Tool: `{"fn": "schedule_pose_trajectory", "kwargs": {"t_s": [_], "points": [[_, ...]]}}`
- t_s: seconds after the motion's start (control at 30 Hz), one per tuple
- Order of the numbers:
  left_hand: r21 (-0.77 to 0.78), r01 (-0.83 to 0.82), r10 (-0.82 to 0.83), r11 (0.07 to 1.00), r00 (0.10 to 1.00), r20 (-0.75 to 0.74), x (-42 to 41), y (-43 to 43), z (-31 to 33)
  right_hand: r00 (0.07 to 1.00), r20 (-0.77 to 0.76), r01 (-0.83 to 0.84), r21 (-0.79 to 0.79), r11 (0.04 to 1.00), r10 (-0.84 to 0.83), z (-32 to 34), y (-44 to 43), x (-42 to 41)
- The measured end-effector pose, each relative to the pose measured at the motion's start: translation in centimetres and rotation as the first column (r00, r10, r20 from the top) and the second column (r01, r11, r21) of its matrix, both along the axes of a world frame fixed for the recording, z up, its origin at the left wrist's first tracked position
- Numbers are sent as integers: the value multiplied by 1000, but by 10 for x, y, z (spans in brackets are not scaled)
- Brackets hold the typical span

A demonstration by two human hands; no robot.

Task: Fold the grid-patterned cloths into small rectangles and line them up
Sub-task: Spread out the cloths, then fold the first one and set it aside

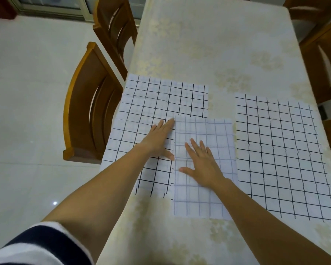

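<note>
Grid-patterned cloths (pixel 180 96) are laid on the counter (pixel 218 44), in the middle and lower right of the frame.

In the head view, three pieces can be counted. A bold-lined left cloth (pixel 134 131) sits at centre left, its left side past the counter's edge. A bold-lined right cloth (pixel 281 153) is spread flat at the right, just apart from the others. A pale panel (pixel 208 131) with faint lines lies between them, over the left cloth's right part. Whether it is a folded-over flap or a separate cloth cannot be told.

Two hands are seen, and nothing is grasped by either. The left hand (pixel 158 140) is pressed flat on the left cloth, its straight fingers (pixel 168 125) and thumb touching the panel's left edge. The right hand (pixel 203 165) is laid flat on the panel itself, fingers spread.

The panel's long axis runs from the bottom of the frame toward the top, in line with both forearms. The next fold is therefore judged to go across that axis, near edge carried to far edge. The right hand is the better placed, being already on the panel.

Two wooden chairs (pixel 88 115) are seen at the left, and more wood shows at the right edge.
</note>
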State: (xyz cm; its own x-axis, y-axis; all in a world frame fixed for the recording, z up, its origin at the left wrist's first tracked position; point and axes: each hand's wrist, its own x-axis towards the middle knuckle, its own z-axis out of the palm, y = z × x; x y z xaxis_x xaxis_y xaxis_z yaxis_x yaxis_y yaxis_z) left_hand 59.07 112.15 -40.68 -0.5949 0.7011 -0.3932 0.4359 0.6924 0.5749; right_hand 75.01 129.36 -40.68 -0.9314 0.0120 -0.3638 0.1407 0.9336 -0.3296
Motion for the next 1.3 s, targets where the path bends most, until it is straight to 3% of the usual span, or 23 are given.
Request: {"fn": "schedule_pose_trajectory", "kwargs": {"t_s": [0.07,0.13,0.2,0.27,0.37,0.43,0.53,0.6,0.77,0.9,1.1,1.2,1.3], "points": [[173,-153,138,973,986,96,5,-1,4,978,-118,141,-228,963,-171,10,4,1],[300,-238,230,924,971,62,12,1,10,888,-235,305,-340,890,-395,19,16,3],[318,-154,213,936,964,-161,21,10,13,802,-301,412,-345,843,-515,21,36,8],[333,-40,185,942,891,-416,28,25,13,780,-314,460,-301,835,-542,18,58,15],[360,31,183,932,818,-545,43,58,15,817,-271,456,-234,858,-508,11,82,20],[333,163,41,929,846,-532,53,78,15,854,-243,427,-179,886,-460,7,88,19],[-71,312,-316,947,878,-359,74,95,12,917,-225,319,-80,944,-329,-1,89,14],[-204,307,-360,930,878,-316,81,97,7,929,-251,265,-58,963,-271,-3,91,12],[-254,285,-346,924,906,-244,79,90,5,936,-245,241,-81,967,-253,-7,105,15],[-248,295,-353,923,906,-235,84,92,11,976,-167,143,21,990,-137,-14,115,19],[-127,395,-414,910,840,-351,114,116,5,920,-315,244,-6,970,-233,-7,133,12],[-156,487,-509,860,786,-352,131,132,1,966,-206,181,101,978,-158,-3,154,1],[-263,507,-567,821,782,-259,141,141,0,989,-91,136,187,973,-121,-1,164,-10]]}}
